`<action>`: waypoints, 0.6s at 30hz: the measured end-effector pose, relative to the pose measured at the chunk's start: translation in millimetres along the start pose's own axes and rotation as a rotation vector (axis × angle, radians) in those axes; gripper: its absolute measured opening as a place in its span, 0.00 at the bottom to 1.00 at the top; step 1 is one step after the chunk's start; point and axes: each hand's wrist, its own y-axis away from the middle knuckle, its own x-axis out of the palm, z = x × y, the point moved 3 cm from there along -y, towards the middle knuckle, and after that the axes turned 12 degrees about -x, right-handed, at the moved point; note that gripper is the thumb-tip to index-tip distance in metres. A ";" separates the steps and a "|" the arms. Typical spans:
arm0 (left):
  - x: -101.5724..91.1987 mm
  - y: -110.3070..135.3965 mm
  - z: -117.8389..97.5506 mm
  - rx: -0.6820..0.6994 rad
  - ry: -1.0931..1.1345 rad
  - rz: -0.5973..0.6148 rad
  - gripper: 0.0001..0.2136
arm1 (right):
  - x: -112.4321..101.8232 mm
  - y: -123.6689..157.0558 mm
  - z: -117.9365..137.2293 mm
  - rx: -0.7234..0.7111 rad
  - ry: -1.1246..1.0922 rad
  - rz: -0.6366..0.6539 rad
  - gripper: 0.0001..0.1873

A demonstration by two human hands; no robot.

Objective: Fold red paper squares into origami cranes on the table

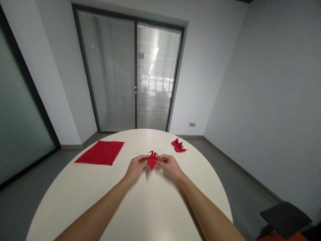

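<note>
A folded red origami crane (152, 161) is held between my two hands, over the middle of the table. Its two thin points stick up and a broad triangular flap hangs toward me. My left hand (137, 166) pinches its left side, fingers closed. On the other side, my right hand (171, 165) grips the right edge between thumb and fingers. Parts of the crane under the fingertips are hidden.
Red square paper (100, 153) lies flat at the left of the round white table (140, 207). Several folded red paper pieces (179, 146) sit near the right edge. A black chair (286, 219) stands at lower right. Glass doors with blinds (135, 77) are beyond.
</note>
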 end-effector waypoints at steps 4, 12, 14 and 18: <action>-1.1 1.4 -1.1 -0.001 -0.025 -0.020 0.17 | -2.3 0.0 -3.5 0.006 0.012 -0.028 0.18; -1.6 1.0 -1.9 0.006 -0.013 -0.013 0.14 | -2.8 -1.0 1.0 0.007 0.012 -0.082 0.17; -2.0 0.2 -1.1 -0.004 -0.014 -0.008 0.14 | -3.3 -1.1 3.5 0.021 -0.007 -0.085 0.17; -2.9 -1.0 0.3 -0.015 -0.016 -0.001 0.15 | -3.3 -0.4 5.3 0.038 -0.052 -0.071 0.20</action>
